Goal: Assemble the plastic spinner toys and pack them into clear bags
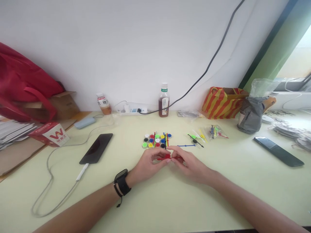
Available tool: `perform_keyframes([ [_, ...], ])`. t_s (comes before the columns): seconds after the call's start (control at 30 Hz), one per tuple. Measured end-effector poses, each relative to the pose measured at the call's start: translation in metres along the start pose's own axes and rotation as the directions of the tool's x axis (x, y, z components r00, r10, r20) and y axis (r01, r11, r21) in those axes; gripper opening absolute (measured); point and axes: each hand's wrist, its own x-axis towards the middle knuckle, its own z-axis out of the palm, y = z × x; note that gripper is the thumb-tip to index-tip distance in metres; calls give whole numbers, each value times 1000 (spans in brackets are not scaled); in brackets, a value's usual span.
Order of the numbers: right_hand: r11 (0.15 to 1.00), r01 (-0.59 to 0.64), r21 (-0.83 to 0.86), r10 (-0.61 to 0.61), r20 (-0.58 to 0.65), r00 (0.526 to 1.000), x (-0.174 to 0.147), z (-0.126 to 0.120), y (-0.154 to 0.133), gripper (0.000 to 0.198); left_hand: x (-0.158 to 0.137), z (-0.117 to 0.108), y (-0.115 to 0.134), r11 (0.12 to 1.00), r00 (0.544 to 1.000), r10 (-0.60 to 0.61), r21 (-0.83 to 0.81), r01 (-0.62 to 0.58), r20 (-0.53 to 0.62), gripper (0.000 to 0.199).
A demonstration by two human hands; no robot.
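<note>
With the fingertips of your left hand [148,160] and right hand [190,163], you grasp a small red plastic piece with a slim arm [167,156] between them, over the pale yellow-green tabletop [155,207]. Just beyond lie small round multicoloured plastic discs [157,140]; a thin blue plastic pointer [186,145] lies near your right hand.

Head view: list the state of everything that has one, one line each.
Left hand: pinching
Right hand: pinching
Red plastic piece: held in both hands' fingertips
Left phone: flat, screen dark, charging cable plugged in
Right phone: flat, no cable visible
Middle bottle: upright, capped
Left bottle: capped, partly filled
Power strip: black plug inserted
Striped bag: standing, top open
</note>
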Motion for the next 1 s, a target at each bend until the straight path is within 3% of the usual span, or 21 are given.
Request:
perform_keyframes([
  [0.37, 996, 93, -18, -92, 31, 995, -2, -5, -15, 37, -2, 2, 5, 981, 992, 128, 144, -128, 12, 16],
  [0.57, 997, -61, 46, 60, 28, 998, -3, -13, -12, 38, -3, 0, 1, 967, 987, 163, 195, -161, 10, 16],
  [0.77, 985, -74, 156, 71, 27, 997, -2, -14, -10, 33, -4, -2, 0, 985, 996, 79, 153, -84, 39, 14],
  [1.0, 988, -52, 143, 49, 30, 998, -2, -13, -11, 30, -2, -2, 6, 995, 995, 48, 80, -54, 82, 13],
])
